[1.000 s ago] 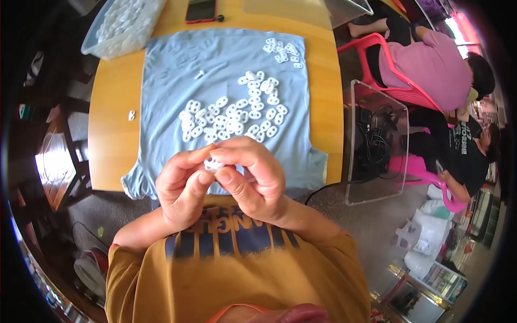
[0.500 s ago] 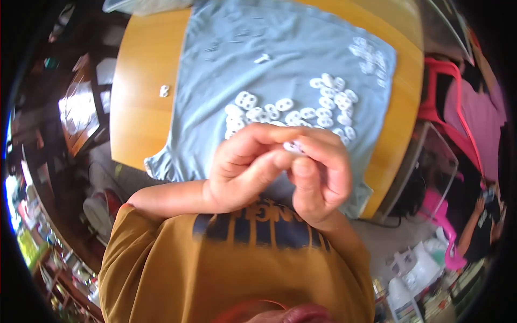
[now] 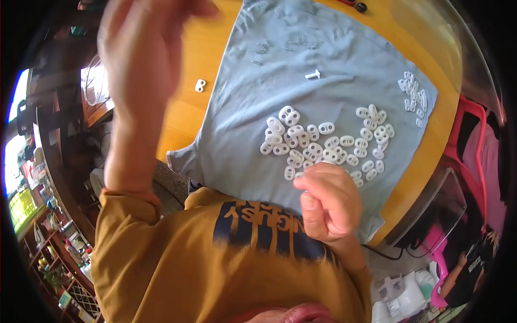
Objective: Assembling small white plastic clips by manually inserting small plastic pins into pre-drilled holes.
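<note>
My left hand (image 3: 148,40) reaches to the far left over the table edge, blurred, its fingers partly cut off by the frame. My right hand (image 3: 331,202) hovers over the near edge of the cloth, fingers curled and thumb close to the index finger; whatever they hold, if anything, is hidden. Just beyond it lies a loose heap of white oval plastic pieces (image 3: 314,151), each with two holes, like cord locks. A white T-shaped piece (image 3: 312,74) lies farther up the cloth. Several tiny metal springs (image 3: 260,48) are scattered beyond that.
A light blue cloth (image 3: 242,124) covers much of the wooden table (image 3: 183,121). Smaller white pieces (image 3: 413,94) cluster at its right edge. One two-holed white piece (image 3: 200,85) sits on bare wood at left. A red chair (image 3: 458,132) stands beyond the table's right side.
My hands, together around a small white piece before, are apart. The left has swung up to the far left; the right has stayed near the body. The view has shifted.
</note>
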The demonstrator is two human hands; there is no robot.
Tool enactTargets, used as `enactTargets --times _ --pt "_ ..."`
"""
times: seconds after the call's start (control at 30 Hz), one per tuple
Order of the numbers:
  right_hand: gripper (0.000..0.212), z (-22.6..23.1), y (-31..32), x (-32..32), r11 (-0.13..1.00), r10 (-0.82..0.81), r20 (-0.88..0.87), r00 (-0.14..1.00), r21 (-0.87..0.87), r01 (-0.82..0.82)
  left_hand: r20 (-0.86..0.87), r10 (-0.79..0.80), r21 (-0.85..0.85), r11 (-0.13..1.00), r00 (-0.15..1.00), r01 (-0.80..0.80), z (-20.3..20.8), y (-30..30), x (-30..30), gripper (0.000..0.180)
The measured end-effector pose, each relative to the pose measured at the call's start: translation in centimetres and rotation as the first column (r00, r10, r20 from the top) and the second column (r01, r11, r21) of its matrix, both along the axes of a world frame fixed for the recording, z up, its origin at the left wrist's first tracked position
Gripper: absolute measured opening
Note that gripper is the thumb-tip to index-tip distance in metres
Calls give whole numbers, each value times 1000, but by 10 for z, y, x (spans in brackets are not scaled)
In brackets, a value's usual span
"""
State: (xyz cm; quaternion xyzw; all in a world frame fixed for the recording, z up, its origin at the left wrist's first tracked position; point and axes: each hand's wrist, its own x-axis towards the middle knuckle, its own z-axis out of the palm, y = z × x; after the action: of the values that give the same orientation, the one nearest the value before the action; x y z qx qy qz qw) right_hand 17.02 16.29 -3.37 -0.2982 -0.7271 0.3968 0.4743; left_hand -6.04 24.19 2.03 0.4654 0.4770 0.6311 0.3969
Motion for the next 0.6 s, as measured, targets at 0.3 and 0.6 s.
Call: enactTargets --times 0.3,0.6 --pt "25 -2 2 -5 1000 7 -94 996 29 -4 -568 382 134 917 729 -376 7 108 -59 31" --pt "26 -3 -6 -3 994 99 -189 977 -31 -107 -745 241 200 970 623 -136 -12 58 15 24"
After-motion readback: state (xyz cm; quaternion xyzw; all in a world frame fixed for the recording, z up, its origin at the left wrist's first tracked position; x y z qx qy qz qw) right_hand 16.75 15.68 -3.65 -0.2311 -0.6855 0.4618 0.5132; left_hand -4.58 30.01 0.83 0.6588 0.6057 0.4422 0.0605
